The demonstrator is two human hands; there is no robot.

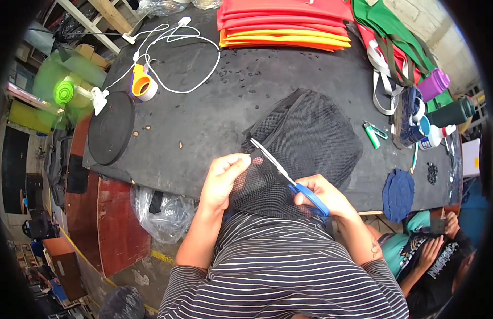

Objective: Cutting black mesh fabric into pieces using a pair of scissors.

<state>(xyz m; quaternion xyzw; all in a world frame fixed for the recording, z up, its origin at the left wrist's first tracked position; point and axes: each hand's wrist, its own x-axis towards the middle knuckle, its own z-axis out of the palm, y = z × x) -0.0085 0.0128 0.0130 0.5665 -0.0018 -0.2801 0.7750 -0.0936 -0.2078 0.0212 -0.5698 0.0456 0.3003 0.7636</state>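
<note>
A black mesh bag (315, 130) lies bunched on the dark table in front of me and hangs over its near edge. My left hand (223, 178) pinches an edge of the mesh between thumb and fingers. In my right hand (329, 196) are scissors (307, 195) with blue handles. Their long silver blades point up and left across the mesh, the tips close to my left fingers. Whether the blades are parted or closed is hard to make out.
Folded red and orange fabric (283, 26) is stacked at the back. A white cable (174, 90), a tape roll (144, 87) and a black round coil (112, 127) lie left. At right are a green lighter (372, 135), bottles (451, 112) and blue cloth (398, 195). Another person (432, 250) sits lower right.
</note>
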